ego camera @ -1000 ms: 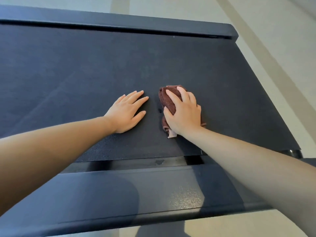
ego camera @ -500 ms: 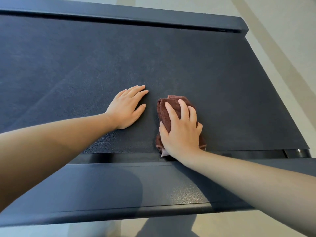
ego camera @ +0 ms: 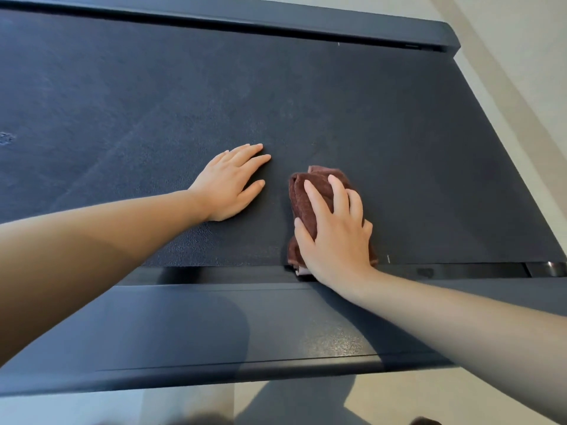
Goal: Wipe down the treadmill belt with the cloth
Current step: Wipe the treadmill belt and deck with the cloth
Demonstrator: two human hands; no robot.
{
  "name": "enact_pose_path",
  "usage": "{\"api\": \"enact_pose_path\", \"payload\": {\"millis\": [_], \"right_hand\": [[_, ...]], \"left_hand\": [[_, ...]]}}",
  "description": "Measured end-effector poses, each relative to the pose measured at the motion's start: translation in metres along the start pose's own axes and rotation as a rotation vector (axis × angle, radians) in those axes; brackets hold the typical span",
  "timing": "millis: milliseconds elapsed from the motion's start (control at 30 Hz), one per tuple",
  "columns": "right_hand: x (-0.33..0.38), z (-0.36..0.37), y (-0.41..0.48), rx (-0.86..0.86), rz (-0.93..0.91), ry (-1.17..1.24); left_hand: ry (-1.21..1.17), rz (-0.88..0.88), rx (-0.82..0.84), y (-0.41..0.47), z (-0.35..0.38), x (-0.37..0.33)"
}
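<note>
The black treadmill belt [ego camera: 352, 111] fills most of the head view. A bunched brown cloth [ego camera: 306, 194] lies on it at the belt's near edge. My right hand [ego camera: 334, 234] presses down on the cloth, fingers spread over its top, and covers its near half. My left hand [ego camera: 230, 185] rests flat on the belt just left of the cloth, palm down, fingers apart, holding nothing.
A dark side rail [ego camera: 214, 326] runs along the near edge under my forearms, and another rail [ego camera: 276, 19] borders the far edge. Pale floor [ego camera: 521, 56] lies to the right and below. A faint smudge [ego camera: 6, 138] marks the belt at far left.
My right hand has dragged the cloth toward me, from the middle of the belt to its near edge. My left hand has stayed planted on the belt.
</note>
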State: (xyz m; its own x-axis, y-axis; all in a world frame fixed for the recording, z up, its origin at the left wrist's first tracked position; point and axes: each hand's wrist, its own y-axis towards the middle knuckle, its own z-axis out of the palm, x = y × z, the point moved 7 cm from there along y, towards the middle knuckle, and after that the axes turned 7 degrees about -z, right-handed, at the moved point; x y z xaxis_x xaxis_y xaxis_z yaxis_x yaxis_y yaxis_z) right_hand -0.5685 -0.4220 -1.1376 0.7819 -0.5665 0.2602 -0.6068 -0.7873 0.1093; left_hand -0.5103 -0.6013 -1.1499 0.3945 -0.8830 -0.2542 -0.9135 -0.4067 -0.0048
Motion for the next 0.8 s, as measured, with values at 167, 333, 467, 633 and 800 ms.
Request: {"api": "enact_pose_path", "payload": {"millis": [167,333,467,633,800], "right_hand": [[0.004,0.003,0.002,-0.026,0.038,-0.042],[0.007,0.007,0.046,-0.064,0.095,-0.056],[0.010,0.007,0.080,-0.081,0.161,-0.077],[0.011,0.006,0.060,-0.041,0.087,-0.053],[0.010,0.007,0.077,-0.068,0.113,-0.077]], "left_hand": [[-0.029,-0.088,-0.046,0.020,-0.007,0.027],[-0.008,-0.121,-0.039,0.033,-0.004,0.041],[0.001,-0.032,0.003,0.049,-0.001,0.035],[0.003,-0.024,-0.013,0.069,0.002,0.032],[-0.006,-0.020,-0.048,0.068,0.003,0.035]]}}
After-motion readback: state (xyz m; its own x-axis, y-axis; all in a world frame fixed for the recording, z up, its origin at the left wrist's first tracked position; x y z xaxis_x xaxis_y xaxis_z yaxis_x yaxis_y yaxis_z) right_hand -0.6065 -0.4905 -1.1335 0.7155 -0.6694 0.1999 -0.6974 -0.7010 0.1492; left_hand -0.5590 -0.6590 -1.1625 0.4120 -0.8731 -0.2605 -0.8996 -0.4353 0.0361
